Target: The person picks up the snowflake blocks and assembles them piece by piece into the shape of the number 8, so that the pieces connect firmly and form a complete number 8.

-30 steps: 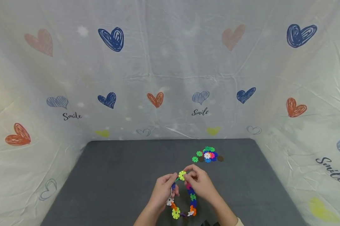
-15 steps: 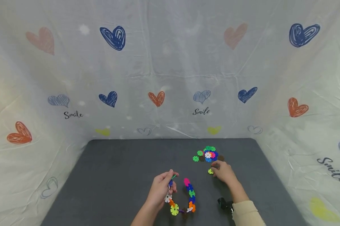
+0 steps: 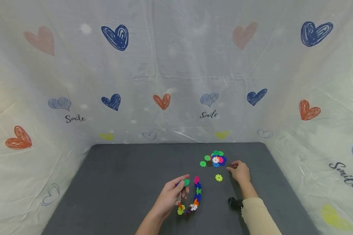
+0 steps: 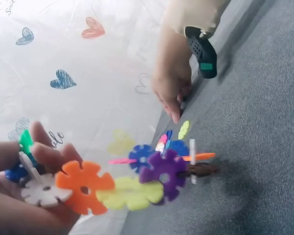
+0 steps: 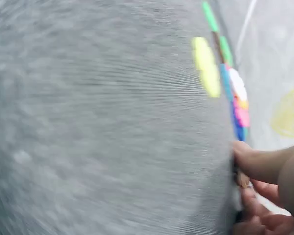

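My left hand point(image 3: 169, 195) pinches the end of a curved chain of slotted flower discs, near a green disc point(image 3: 186, 182). The chain hangs round in a U, ending at a pink disc point(image 3: 197, 180). In the left wrist view, an orange disc point(image 4: 85, 188), a yellow disc point(image 4: 130, 194) and a purple disc point(image 4: 165, 177) show interlocked along it. At the right of the loose pile, my right hand point(image 3: 241, 172) pinches a brown disc point(image 3: 230, 166) with thumb and fingers, the disc mostly hidden. A loose yellow disc point(image 3: 218, 178) lies left of that hand.
A pile of loose discs in several colours, with a white disc point(image 3: 215, 159) on top, lies on the dark grey table point(image 3: 129, 176). A black wrist camera point(image 3: 234, 202) sits at the right wrist. Heart-printed cloth point(image 3: 179, 65) stands behind the table and at both sides.
My right hand left the chain's end with the yellow disc, set it on the table below the pile, then moved right to the brown disc. The left hand has turned, showing the green disc's face.
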### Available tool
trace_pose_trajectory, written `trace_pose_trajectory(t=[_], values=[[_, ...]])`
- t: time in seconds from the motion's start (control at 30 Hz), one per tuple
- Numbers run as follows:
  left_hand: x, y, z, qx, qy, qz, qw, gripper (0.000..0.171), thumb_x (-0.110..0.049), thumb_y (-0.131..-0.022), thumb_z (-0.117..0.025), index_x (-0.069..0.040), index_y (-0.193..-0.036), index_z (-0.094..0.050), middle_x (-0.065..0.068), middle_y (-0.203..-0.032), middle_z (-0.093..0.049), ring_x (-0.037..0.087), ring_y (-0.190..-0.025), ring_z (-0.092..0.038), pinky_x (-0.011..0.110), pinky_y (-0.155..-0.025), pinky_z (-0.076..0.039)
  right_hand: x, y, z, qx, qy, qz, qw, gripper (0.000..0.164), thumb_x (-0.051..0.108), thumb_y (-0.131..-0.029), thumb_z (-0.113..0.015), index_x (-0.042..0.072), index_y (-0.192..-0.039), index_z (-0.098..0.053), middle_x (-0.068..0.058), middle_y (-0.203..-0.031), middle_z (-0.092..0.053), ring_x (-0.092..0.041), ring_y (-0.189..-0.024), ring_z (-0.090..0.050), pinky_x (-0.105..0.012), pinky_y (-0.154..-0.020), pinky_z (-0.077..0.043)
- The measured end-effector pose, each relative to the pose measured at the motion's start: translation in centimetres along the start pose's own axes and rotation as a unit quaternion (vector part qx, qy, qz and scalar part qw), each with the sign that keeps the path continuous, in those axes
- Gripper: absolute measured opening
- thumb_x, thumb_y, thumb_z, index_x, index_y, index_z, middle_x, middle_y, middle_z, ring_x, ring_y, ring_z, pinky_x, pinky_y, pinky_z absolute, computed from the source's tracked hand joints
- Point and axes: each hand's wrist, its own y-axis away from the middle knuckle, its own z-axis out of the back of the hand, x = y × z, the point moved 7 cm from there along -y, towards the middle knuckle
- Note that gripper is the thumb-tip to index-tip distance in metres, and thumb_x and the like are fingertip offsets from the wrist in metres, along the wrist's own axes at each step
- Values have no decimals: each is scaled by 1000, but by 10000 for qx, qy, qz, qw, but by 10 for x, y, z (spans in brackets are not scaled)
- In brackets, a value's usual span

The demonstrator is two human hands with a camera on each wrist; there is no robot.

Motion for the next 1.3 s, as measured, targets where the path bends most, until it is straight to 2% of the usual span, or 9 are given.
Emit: trace_pose_trajectory(t=[0.13,0.23,0.33,0.43,0.53,0.83,1.0,1.17,1.3], values=[[-6,0,-4,125,-222,-293,9992,46,-34,-108,-47,-12,-148,-46,7,-94,-64,13,-74,-53,28,-73,-54,13,9,7,133,-486,126,9987,26,20,-91,-77,1,-98,-62,-12,-85,-65,-25,-74,-61,-37,-64,-47],[-11,0,-6,76,-685,-704,9951,41,-34,-107,-48,-15,-143,-46,7,-94,-67,18,-76,-58,26,-70,-52,39,34,9,199,-1592,439,9861,29,27,-89,-79,3,-94,-64,-8,-79,-70,-21,-67,-63,-31,-59,-48],[-17,1,-7,-86,-1359,-1151,9840,38,-35,-107,-50,-16,-139,-46,4,-92,-69,15,-74,-60,25,-67,-52,76,74,8,427,-3166,941,9429,28,22,-90,-78,-1,-97,-65,-8,-76,-70,-17,-63,-61,-28,-54,-48],[-22,3,-8,-282,-1871,-1479,9707,34,-35,-106,-51,-17,-135,-50,1,-89,-70,12,-69,-58,24,-62,-50,112,113,5,840,-4105,1539,8949,20,13,-93,-74,-4,-98,-64,-4,-73,-67,-12,-57,-55,-26,-50,-46],[-26,5,-7,-430,-1989,-1699,9642,30,-31,-106,-53,-14,-130,-54,2,-87,-71,17,-68,-59,26,-61,-50,136,136,0,1154,-4338,2010,8707,13,8,-94,-71,-4,-97,-65,-5,-73,-69,-12,-56,-56,-24,-48,-47],[-27,5,-9,-301,-1680,-1599,9723,29,-26,-106,-53,-5,-126,-57,9,-89,-72,8,-75,-59,22,-65,-49,147,149,-3,758,-4289,2067,8761,4,2,-92,-71,-1,-94,-70,-17,-70,-67,-28,-55,-59,-31,-50,-53],[-28,7,-8,-327,-1653,-1624,9722,28,-28,-106,-52,-7,-125,-58,8,-89,-72,8,-74,-59,27,-67,-51,151,153,3,519,-4315,2191,8736,8,5,-92,-73,-3,-94,-71,-20,-71,-67,-25,-56,-61,-30,-51,-55],[-31,10,-9,-308,-1750,-1738,9686,27,-27,-105,-54,-7,-123,-59,8,-86,-73,5,-66,-54,21,-59,-45,158,159,7,549,-4281,2727,8599,4,-1,-92,-71,-2,-95,-72,-21,-75,-68,-19,-58,-63,-31,-55,-57],[-33,10,-12,-139,-1799,-1838,9663,27,-24,-105,-55,-4,-123,-59,10,-84,-73,2,-58,-48,18,-54,-41,165,165,13,450,-4306,3477,8317,10,-12,-88,-68,-6,-94,-73,-21,-78,-71,-22,-57,-64,-30,-55,-58]])
